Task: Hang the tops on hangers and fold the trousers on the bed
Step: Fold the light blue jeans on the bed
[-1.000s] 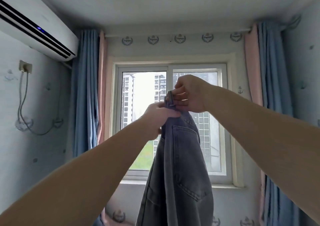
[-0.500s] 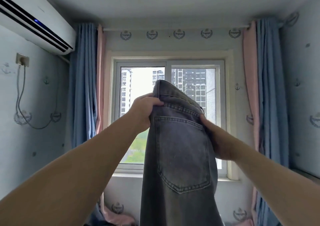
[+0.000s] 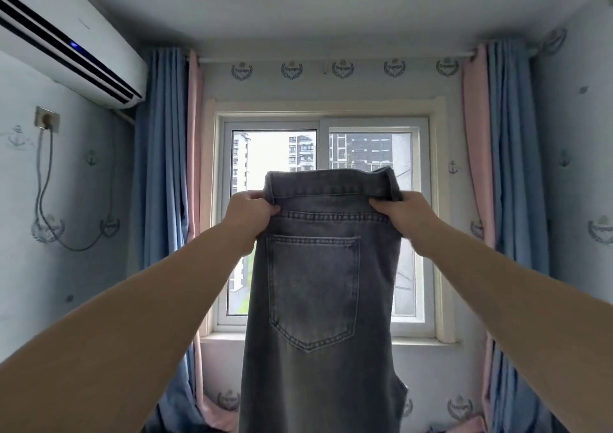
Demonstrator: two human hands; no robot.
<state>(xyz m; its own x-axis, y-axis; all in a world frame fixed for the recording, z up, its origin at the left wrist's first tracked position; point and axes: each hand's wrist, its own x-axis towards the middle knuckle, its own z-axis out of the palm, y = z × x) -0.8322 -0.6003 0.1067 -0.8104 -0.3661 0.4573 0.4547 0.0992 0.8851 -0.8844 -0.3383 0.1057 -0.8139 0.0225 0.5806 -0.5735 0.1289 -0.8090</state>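
1. The left hand (image 3: 252,212) and right hand (image 3: 403,217) each pinch one end of the waistband (image 3: 331,183), fingers curled into the denim, holding the trousers (image 3: 318,383) up before the far window (image 3: 275,154).
2. The trousers hang straight down, waistband on top, legs running out of view below.
3. To fold them well, level both hands, let the legs settle flat, then lower them onto the bed.
4. The back pocket (image 3: 313,286) faces the person.
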